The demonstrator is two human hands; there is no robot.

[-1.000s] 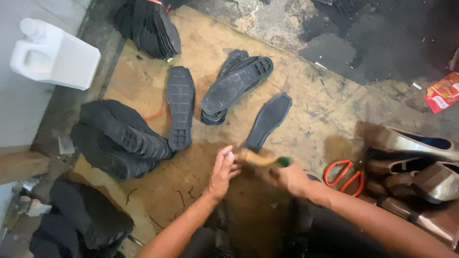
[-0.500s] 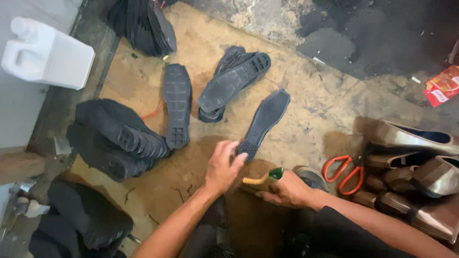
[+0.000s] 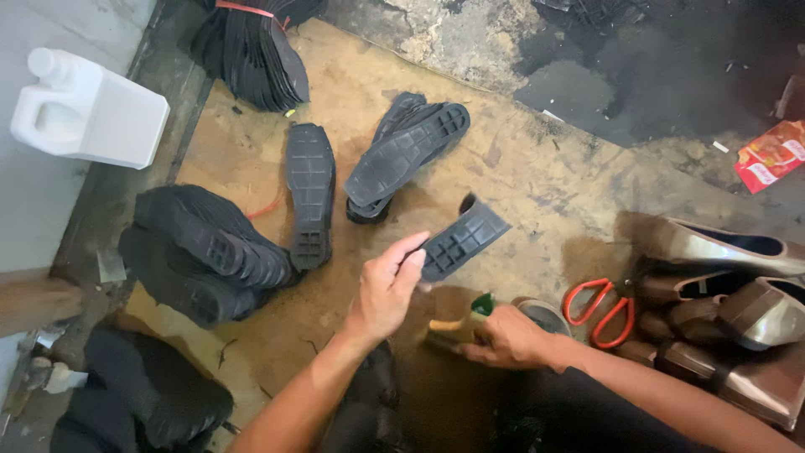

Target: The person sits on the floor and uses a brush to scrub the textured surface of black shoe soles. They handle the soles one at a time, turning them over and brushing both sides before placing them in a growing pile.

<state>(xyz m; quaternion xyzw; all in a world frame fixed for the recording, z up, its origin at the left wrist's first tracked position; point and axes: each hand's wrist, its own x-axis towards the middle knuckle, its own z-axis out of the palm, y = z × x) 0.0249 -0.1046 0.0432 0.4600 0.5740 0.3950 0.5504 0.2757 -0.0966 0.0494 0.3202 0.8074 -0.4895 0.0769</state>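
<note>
near the frame's centre the left hand (image 3: 387, 289) pinches a black rubber sole (image 3: 461, 239), lifted at one end. the right hand (image 3: 511, 338), lower centre, is closed around a brush (image 3: 459, 321). other loose soles (image 3: 310, 195) and stacked bundles (image 3: 205, 252) lie left, apparently unbrushed.

A sole (image 3: 459, 240) is sitting in the left hand (image 3: 387, 289) above the floor (image 3: 537, 168); scissors (image 3: 597, 309) are lying right of the right hand (image 3: 509, 337), a jug (image 3: 84, 111) far left.
</note>
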